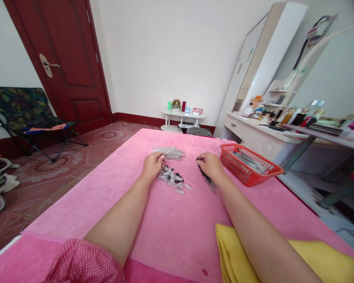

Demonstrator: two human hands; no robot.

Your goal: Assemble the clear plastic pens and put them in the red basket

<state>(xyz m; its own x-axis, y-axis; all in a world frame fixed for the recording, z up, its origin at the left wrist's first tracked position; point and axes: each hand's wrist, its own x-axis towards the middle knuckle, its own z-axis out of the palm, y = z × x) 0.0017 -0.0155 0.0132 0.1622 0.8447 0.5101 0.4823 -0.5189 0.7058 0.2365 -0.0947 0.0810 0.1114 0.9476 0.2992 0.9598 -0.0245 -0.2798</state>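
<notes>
My left hand [152, 164] rests on the pink cloth [171, 220], fingers pinched round a thin clear pen tube [166, 153] that points up and to the right. Just right of it lies a pile of small grey and black pen caps [172, 179]. Beyond that hand sits a row of clear pen tubes [168, 152]. My right hand [210, 164] is closed round a bunch of dark pen refills [207, 179], whose ends stick out below the palm. It is a little left of the red basket [273, 171].
The red basket holds several finished pens. A yellow cloth [321, 255] lies under my right forearm. A dressing table [262, 135] with bottles stands on the right, a small white table [183, 116] by the far wall, and a folding chair [26, 118] and a door [67, 59] on the left.
</notes>
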